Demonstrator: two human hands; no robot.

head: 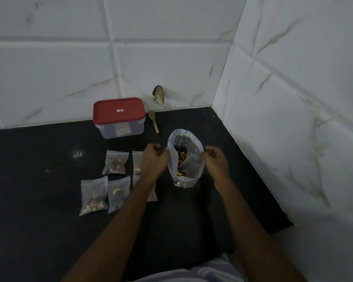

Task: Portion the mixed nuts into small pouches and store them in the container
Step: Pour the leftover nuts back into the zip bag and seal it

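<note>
A large clear bag of mixed nuts (pixel 189 165) stands open on the black counter (pixel 39 200). My left hand (pixel 154 159) pinches its left rim and my right hand (pixel 215 160) pinches its right rim, holding the mouth wide. Left of the bag lie several small clear pouches with nuts inside, among them one at the back (pixel 115 162) and two in front (pixel 93 195) (pixel 118 193); my left forearm covers others. A clear container with a red lid (pixel 119 117) stands shut near the back wall. A wooden spoon (pixel 153 123) lies to its right.
White tiled walls meet in a corner at the back right. A small dark and tan object (pixel 159 94) sits against the back wall above the spoon. The counter's right edge runs along the side wall.
</note>
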